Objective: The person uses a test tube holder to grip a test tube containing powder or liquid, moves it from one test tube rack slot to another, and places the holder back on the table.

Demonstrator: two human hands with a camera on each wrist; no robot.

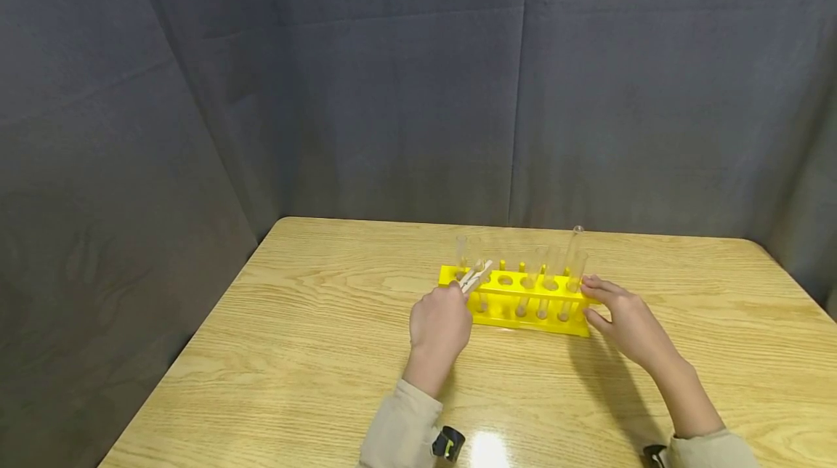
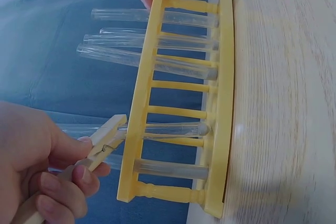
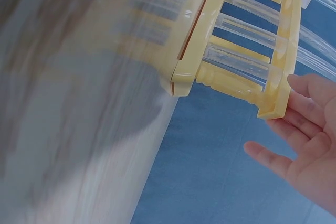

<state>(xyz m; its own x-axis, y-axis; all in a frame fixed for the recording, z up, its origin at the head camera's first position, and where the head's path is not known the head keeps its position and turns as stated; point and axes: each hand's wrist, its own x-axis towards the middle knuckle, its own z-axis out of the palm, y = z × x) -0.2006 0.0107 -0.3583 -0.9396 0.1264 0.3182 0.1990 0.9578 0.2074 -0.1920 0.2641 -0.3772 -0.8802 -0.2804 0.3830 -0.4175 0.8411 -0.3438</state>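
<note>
Partly, the left hand (image 1: pixel 441 319) hides the wooden clamp (image 1: pixel 475 277) it grips.

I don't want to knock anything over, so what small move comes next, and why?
Perhaps check that the wooden clip grips the nearest test tube: your left hand holds it by that tube, but its bite is unclear. Your right hand touches the yellow rack.

Lab-like booth: test-tube rack (image 1: pixel 510 293), wood-grain table (image 1: pixel 294 337), dark curtains (image 1: pixel 392 112).
</note>
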